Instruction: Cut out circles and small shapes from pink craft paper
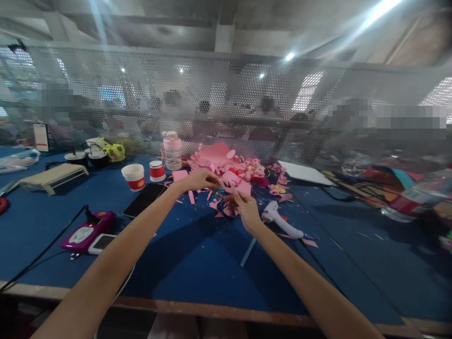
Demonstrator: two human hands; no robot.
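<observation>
My left hand reaches over the front of a heap of pink paper scraps, its fingers bent and drawn together. A small teal piece shows at its fingertips; its kind is too small to make out. Close by on the right, my right hand has thumb and finger pinched together, and what they hold is unclear against the pink paper behind. Just right of that hand lies a white glue gun with a clear glue stick near it. A dark roundish item is partly hidden below the hands.
Paper cups, a pink-lidded bottle and a black phone stand or lie left. Further left are a purple power strip and small wooden rack. A white board lies right, before a perforated metal screen.
</observation>
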